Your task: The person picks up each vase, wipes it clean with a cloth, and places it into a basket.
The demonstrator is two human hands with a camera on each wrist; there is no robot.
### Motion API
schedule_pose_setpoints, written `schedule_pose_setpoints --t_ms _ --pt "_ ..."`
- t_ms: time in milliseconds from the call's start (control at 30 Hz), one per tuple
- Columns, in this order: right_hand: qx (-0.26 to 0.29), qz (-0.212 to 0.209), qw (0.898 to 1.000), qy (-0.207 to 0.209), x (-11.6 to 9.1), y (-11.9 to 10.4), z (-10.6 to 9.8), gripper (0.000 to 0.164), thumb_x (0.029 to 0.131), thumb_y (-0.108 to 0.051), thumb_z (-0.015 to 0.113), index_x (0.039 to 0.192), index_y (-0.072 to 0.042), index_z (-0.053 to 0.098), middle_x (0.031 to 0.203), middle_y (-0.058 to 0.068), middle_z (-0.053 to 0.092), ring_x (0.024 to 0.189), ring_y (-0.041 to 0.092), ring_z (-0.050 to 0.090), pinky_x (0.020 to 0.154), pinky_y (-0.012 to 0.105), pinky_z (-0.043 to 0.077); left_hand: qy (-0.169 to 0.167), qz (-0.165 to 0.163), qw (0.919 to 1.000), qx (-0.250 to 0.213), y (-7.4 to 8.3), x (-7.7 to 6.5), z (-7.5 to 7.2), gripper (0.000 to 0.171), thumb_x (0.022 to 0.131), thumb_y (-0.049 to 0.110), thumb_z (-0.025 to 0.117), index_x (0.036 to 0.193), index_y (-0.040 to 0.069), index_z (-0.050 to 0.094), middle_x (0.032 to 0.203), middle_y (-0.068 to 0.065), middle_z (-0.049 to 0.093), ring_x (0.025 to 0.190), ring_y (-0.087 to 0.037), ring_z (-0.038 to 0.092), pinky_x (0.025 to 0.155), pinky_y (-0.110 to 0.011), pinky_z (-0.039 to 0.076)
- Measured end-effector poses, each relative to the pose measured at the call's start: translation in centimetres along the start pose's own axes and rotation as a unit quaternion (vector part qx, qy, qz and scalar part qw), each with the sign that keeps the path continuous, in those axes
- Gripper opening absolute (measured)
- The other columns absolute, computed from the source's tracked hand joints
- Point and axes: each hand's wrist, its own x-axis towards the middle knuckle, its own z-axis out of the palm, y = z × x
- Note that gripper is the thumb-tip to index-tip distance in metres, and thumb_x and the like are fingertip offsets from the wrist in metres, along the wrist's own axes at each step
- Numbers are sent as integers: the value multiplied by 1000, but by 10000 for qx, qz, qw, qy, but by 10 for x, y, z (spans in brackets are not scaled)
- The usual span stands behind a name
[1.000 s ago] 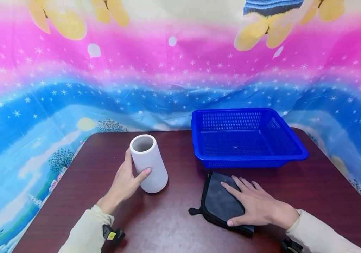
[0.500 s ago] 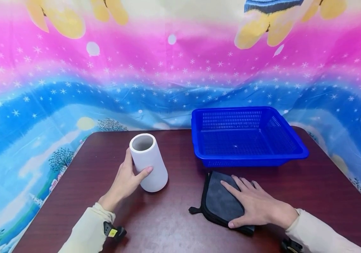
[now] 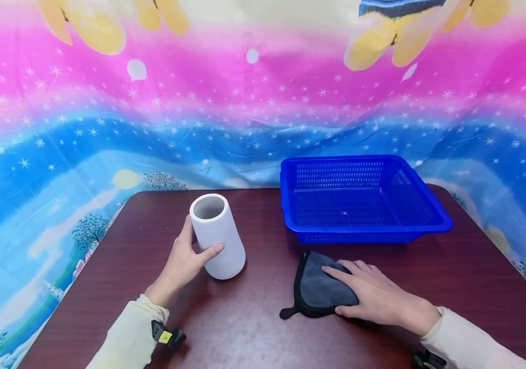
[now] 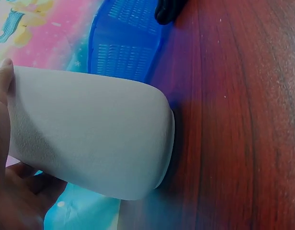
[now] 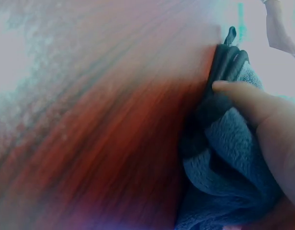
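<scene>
A white tapered vase stands upright on the table, its round mouth facing up. My left hand grips it from the left, thumb across the front and fingers round the far side. In the left wrist view the vase fills the middle, its base on the wood. My right hand pinches a folded grey cloth with black edging and a small black loop. The right wrist view shows the cloth bunched in folds under the thumb; most of the fingers are hidden there.
A blue perforated plastic basket sits at the back right of the dark red-brown table, just behind the cloth, with nothing seen inside. A colourful printed curtain hangs along the table's back and sides.
My right fingers have drawn in from lying flat on the cloth to gripping it, and the cloth has bunched up, its near edge lifting. The left hand and vase stay where they were.
</scene>
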Motion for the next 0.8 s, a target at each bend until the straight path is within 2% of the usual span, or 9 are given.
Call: schedule_pose_setpoints --t_ms 167,367,467,667,800 --pt "140 -204 9996 110 2 1 1 67 86 -45 77 147 -27 53 137 13 57 122 31 55 95 58 48 -22 -34 9999 165 2 0 -2 86 85 28 81 154 22 31 141 -9 57 126 -30 60 102 -55 51" --pt "469 -349 9983 45 5 1 -2 62 87 -35 79 144 -26 56 131 17 58 117 33 58 91 56 50 -64 -96 9994 325 4 1 -5 87 84 31 82 154 22 31 140 -10 59 125 -30 60 102 -55 50" --pt "348 -470 9982 126 6 0 -2 60 86 -30 79 142 -23 58 126 15 63 114 30 60 89 53 52 -123 -122 9993 336 3 1 -6 87 85 32 81 155 23 30 141 -10 58 126 -30 60 102 -55 49" --pt "-124 -789 9957 467 9 -1 -1 55 86 -28 80 137 -21 62 114 3 69 102 21 62 78 41 51 -182 -152 9993 304 2 1 -7 87 85 32 81 155 24 30 140 -10 59 125 -30 61 101 -55 51" --pt "-153 -821 9948 575 8 -1 1 52 87 -26 78 136 -21 63 114 -1 68 101 18 62 79 40 52 -178 -127 9993 315 1 2 -6 85 85 32 81 154 23 32 139 -11 60 124 -30 62 101 -54 51"
